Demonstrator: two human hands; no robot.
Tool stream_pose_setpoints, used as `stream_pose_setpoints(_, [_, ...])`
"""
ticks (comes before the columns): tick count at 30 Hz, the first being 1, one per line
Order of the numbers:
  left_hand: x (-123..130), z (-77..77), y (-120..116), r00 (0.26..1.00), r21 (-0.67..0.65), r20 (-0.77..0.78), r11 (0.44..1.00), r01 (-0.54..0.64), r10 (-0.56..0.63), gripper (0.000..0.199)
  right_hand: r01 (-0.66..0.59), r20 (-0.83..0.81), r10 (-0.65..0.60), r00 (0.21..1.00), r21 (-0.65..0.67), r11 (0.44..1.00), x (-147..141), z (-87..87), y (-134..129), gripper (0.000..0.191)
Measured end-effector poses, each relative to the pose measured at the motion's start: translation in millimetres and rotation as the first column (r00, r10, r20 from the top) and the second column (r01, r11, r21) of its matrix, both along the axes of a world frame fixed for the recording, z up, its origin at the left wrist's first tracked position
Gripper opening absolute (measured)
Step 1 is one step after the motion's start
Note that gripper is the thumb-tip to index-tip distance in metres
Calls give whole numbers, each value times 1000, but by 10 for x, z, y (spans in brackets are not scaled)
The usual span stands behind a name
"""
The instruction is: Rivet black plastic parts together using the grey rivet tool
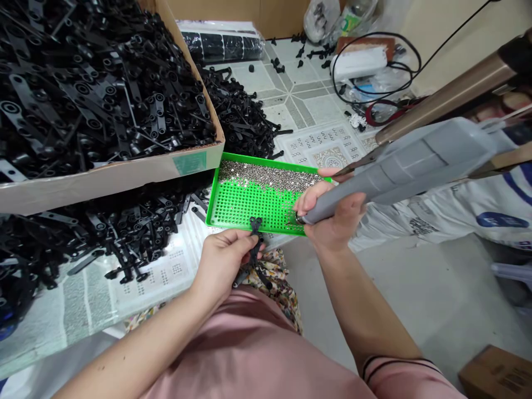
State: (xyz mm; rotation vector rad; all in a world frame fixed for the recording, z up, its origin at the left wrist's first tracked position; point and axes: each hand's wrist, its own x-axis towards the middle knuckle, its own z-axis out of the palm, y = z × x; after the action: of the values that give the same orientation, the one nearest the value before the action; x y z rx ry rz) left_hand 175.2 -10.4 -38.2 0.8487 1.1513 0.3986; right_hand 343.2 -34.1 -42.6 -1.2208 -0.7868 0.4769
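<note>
My left hand (228, 256) is closed, pinching a small black plastic jointed arm piece (255, 243) between thumb and fingers. Its top end overlaps the near edge of a green perforated tray (245, 208). More black arms stick out below the fingers, over my lap. My right hand (332, 221) wraps round a grey electric screwdriver (399, 172), whose dark tip points down and left over the tray's right side. Many tiny silver screws (266, 176) lie along the tray's far side, and some stand in holes at its right. The screwdriver hides the tray's right end.
A cardboard box (166, 173) heaped with black plastic arms stands at left. Loose black parts (241, 116) pile behind and before it. A wrapped roll (224, 45), a coiled black cable (376, 36) and a brown pole (449, 97) lie beyond. A carton (496, 374) sits lower right.
</note>
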Motion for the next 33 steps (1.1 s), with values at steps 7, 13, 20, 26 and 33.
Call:
stream_pose_setpoints(7, [-16, -8, -6, 1000, -19, -1, 1000, 15, -15, 16, -1, -70, 7, 998, 89, 996, -2, -7, -11, 46])
stream_pose_setpoints(13, [3, 1, -16, 1000, -28, -11, 1000, -3, 2, 15, 146, -11, -145, 989, 64, 987, -151, 14, -18, 32])
stream_pose_setpoints(20, [16, -21, -17, 999, 15, -34, 999, 35, -35, 20, 339, 38, -340, 940, 36, 940, -262, 35, -12, 21])
stream_pose_setpoints(26, [8, -63, -31, 997, 10, -38, 998, 69, -69, 24, 265, -88, -258, 962, 83, 961, -236, 354, -8, 24])
stream_pose_setpoints(33, [10, -49, -14, 996, 35, -52, 997, 71, -69, 22, 92, -7, -92, 996, -34, 995, -436, 433, 88, 27])
